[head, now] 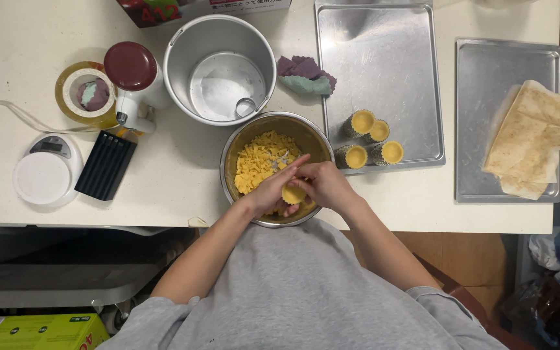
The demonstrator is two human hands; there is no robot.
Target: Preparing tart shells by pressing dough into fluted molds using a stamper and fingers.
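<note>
1. Starting at the left of the table (8, 52), we have a round white scale (43, 174), a black ridged block (105, 164) beside it, a roll of tape (85, 96) and a white jar with a dark red lid (131, 68). None of this is near our hands.

2. Moving toward the middle, a big empty steel pot (220, 68) sits at the far side, with a purple and green cloth (306, 74) just to its right.

3. Now the action: the steel mixing bowl (231, 146) sits right at the near edge, crumbly yellow dough (262, 161) heaped in its left half.

4. Our left hand (273, 189) comes in from the left and cups a small dough-lined tart cup (293, 194) from below, fingers stretched across the bowl.

5. Our right hand (324, 184) closes on the same cup from the right, fingertips pressing at its rim. Both hands are together, clamped on it over the near-right part of the bowl.

6. That cup has no real long axis; it is round, its open mouth facing up toward us. Both hands touch it, so neither is nearer.

7. Going right, four filled tart cups (372, 141) stand clustered in the near-left corner of a baking tray (384, 58), just beyond the right hand, mouths tipped toward us.

8. Farthest right, a second tray (481, 116) carries folded baking paper (534, 139), well apart from everything.
</note>
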